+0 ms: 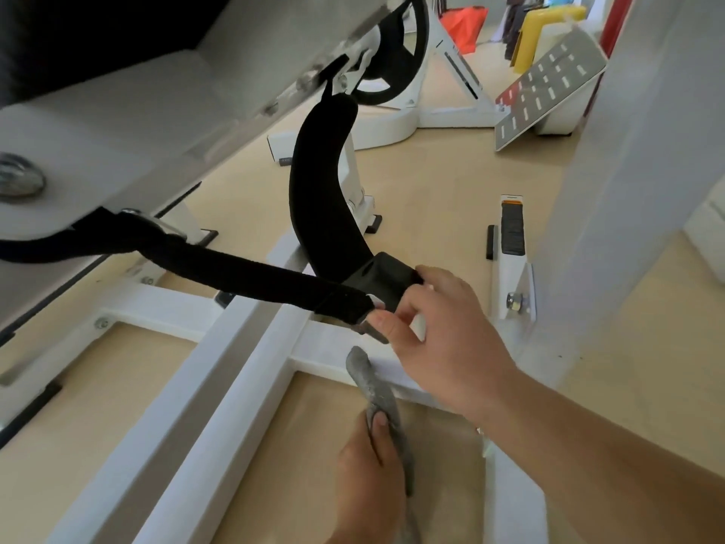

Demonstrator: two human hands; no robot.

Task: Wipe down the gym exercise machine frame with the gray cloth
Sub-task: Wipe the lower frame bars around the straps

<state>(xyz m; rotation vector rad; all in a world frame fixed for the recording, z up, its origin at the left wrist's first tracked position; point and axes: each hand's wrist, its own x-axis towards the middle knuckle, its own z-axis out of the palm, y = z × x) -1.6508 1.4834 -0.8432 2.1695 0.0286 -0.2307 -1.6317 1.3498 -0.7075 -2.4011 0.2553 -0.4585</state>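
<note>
Tan floor (431, 182), rumpled, twisted gray cloth (374, 386)

The gym machine frame (243, 386) is white painted square tubing. Two parallel rails run on a diagonal from the lower left of the picture toward the centre, and crossbars meet them at right angles, fixed with bolts, low over a tan floor. A wide white upright rises along the right edge. The gray cloth (376, 390) sits at lower centre, bunched into a narrow, rumpled strip. Its upper tip lies against a crossbar, its middle is gripped by the left hand (368, 477), and its lower end runs toward the bottom edge.
</note>
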